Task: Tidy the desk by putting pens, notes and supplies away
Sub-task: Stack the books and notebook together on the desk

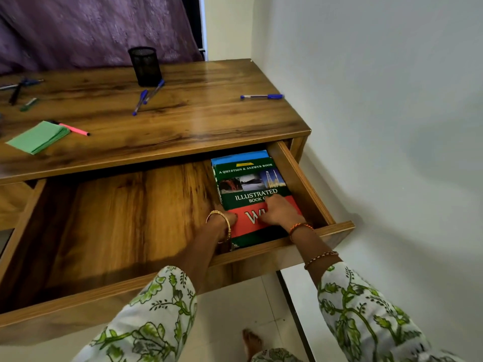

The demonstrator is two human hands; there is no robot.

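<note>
A wooden desk drawer [337, 229] stands pulled out. In its right end lies a green and red illustrated book [251, 189] on top of a blue book [235, 155]. My right hand [279, 210] presses flat on the red part of the cover. My left hand [224, 218] grips the book's left edge, fingers tucked along its side. On the desk top [209, 118] lie blue pens [146, 97], another blue pen [261, 96], a pink pen [74, 128], green notes [39, 137] and a black mesh pen cup [145, 66].
More pens [18, 90] and a green marker [28, 104] lie at the far left. The drawer's left part [117, 223] shows bare wood. A white wall [392, 100] runs on the right, a purple curtain [91, 30] behind. My bare foot [252, 343] stands on the tiled floor.
</note>
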